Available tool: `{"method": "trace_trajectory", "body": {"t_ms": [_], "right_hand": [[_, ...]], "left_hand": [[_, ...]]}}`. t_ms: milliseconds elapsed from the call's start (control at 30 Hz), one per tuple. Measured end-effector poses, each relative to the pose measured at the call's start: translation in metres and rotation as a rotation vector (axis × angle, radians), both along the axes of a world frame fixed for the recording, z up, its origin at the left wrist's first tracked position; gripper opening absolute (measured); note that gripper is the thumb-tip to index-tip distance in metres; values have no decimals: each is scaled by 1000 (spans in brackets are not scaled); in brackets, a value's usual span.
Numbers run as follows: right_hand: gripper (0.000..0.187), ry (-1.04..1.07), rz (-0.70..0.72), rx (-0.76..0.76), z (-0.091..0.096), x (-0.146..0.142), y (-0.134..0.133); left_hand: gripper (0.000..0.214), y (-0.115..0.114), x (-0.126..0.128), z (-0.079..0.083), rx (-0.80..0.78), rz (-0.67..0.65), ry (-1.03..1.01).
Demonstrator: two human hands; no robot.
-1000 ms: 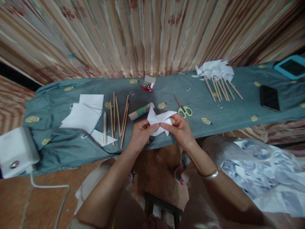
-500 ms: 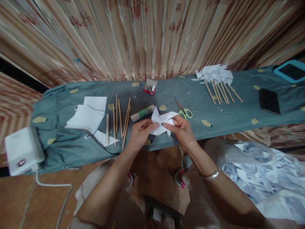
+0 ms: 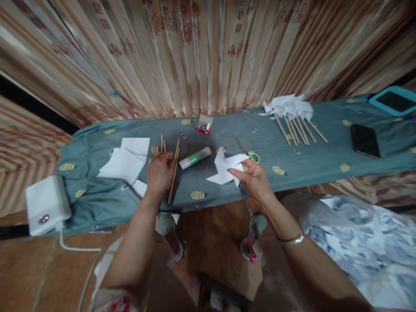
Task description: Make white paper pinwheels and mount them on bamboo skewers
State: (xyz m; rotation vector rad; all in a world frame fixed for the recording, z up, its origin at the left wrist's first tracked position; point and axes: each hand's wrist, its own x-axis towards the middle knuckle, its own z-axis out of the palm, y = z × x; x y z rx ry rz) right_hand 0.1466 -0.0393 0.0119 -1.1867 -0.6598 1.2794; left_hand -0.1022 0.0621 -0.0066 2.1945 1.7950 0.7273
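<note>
A folded white paper pinwheel [image 3: 222, 173] with a small metal pin at its centre is pinched in my right hand [image 3: 255, 177], the thumb beside the pin. My left hand [image 3: 159, 171] is over the wooden sticks [image 3: 174, 175] on the cloth, its fingers bent down among them. The fingertips are partly hidden, so whether a stick is gripped is unclear. Between the hands lies a green and white glue stick [image 3: 195, 157]. Scissors with light green handles [image 3: 253, 157] lie just beyond the pinwheel.
White paper sheets [image 3: 121, 164] lie left of the sticks, near a white box with a cable [image 3: 48, 206]. An open red box of pins [image 3: 203, 125] stands at the back. To the right are finished pinwheels on sticks [image 3: 290, 108], a black phone [image 3: 365, 141] and a blue-framed tablet [image 3: 394, 100].
My left hand has let go of the pinwheel and moved left to the sticks. My right hand still holds the pinwheel, now slightly farther right. The view has shifted slightly.
</note>
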Motion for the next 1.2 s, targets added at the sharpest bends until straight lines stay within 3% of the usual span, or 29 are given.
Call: {"method": "trace_trajectory", "body": {"t_ms": [200,500,633,767,867,1000,1133,1200], "right_hand": [[47,19,-25,-28,5,3,-2],[48,2,-31,-11,0,10,-4],[47,17,-38,1,2,13,-6],[46,16,-33,28,6,17,-8],[46,7,-40,34,9,21,-8],[46,18,-25,42,11,25,-10],[45,20,-2,49,10,28,-16],[45,13,24,32,8,29,-21]], "left_hand": [[25,3,3,-8,2,-13,11],[25,6,10,-4,-13,30,43],[27,9,10,-4,1,71,-117],[32,2,13,9,56,106,-425],[33,-14,20,23,26,73,-690],[30,-54,40,35,-272,20,-1011],[33,-112,64,28,-603,54,-1221],[35,-140,74,18,-683,122,-1336]]}}
